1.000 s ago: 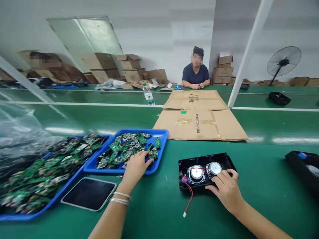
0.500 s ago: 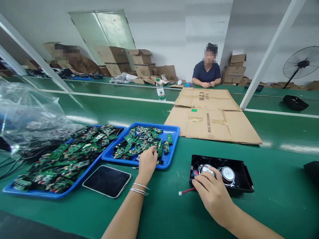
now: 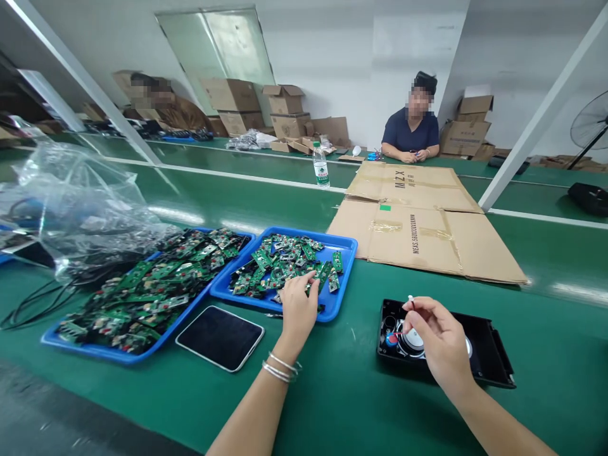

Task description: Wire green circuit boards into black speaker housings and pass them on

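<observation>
My left hand (image 3: 299, 304) reaches over the near edge of a small blue tray (image 3: 342, 288) of green circuit boards (image 3: 280, 256). Its fingers are bent over the boards; what they pinch, if anything, is hidden. Above a black speaker housing (image 3: 489, 348), my right hand (image 3: 439, 339) pinches the wire by its white connector (image 3: 411, 299) between thumb and forefinger. Inside the housing, a round speaker (image 3: 412, 342) shows beside a blue and red part (image 3: 391, 340). The second speaker is mostly behind my right hand.
A larger blue tray (image 3: 128, 358) heaped with boards lies left, beside a tablet (image 3: 221, 337) and a clear plastic bag (image 3: 80, 209). Flattened cardboard (image 3: 427, 237) and a bottle (image 3: 321, 168) lie ahead. Two people sit across the tables.
My right hand has lifted from the speakers and now holds up the wire's connector, which lay on the table. My left hand stays at the small tray. The view has shifted.
</observation>
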`<move>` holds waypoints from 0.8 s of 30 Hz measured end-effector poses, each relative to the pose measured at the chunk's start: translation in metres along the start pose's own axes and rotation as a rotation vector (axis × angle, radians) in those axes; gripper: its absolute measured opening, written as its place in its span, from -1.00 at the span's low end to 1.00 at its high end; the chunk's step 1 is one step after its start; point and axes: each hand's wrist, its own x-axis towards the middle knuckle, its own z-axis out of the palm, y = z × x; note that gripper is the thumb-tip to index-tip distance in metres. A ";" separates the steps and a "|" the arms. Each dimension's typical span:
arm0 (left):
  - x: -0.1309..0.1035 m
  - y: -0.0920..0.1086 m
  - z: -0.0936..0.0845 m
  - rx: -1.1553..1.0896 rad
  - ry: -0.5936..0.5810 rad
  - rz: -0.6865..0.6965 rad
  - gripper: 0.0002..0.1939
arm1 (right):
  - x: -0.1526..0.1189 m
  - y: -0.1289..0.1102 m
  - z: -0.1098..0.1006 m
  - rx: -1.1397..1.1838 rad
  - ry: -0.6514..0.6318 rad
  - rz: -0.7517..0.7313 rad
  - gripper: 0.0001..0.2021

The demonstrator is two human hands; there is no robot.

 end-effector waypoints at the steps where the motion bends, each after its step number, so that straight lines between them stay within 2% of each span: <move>1: -0.004 0.005 0.000 -0.086 -0.028 0.000 -0.71 | 0.003 0.002 -0.002 0.000 0.016 0.032 -0.85; 6: -0.035 0.036 0.012 -0.479 -0.339 -0.075 -0.71 | 0.014 0.015 -0.007 -0.110 -0.032 0.139 -0.74; 8: -0.044 0.045 0.016 -0.687 -0.478 -0.192 -0.74 | 0.018 0.015 -0.008 -0.206 -0.088 0.140 -0.71; 10: -0.049 0.051 0.018 -0.943 -0.610 -0.366 -0.77 | 0.020 0.012 -0.010 -0.305 -0.133 0.109 -0.67; 12: -0.050 0.054 0.017 -1.154 -0.701 -0.519 -0.77 | 0.021 0.004 -0.014 -0.346 -0.147 0.080 -0.63; 16: -0.048 0.052 0.016 -1.342 -0.772 -0.649 -0.79 | 0.017 -0.014 -0.024 -0.425 -0.130 0.024 -0.62; 19: -0.048 0.051 0.015 -1.364 -0.808 -0.666 -0.76 | 0.013 -0.025 -0.028 -0.530 -0.148 0.002 -0.68; 21: -0.049 0.052 0.014 -1.381 -0.828 -0.681 -0.74 | 0.011 -0.028 -0.027 -0.428 -0.215 0.096 -0.70; 24: -0.050 0.053 0.013 -1.434 -0.846 -0.723 -0.71 | 0.012 -0.029 -0.019 -0.119 -0.269 0.229 -0.77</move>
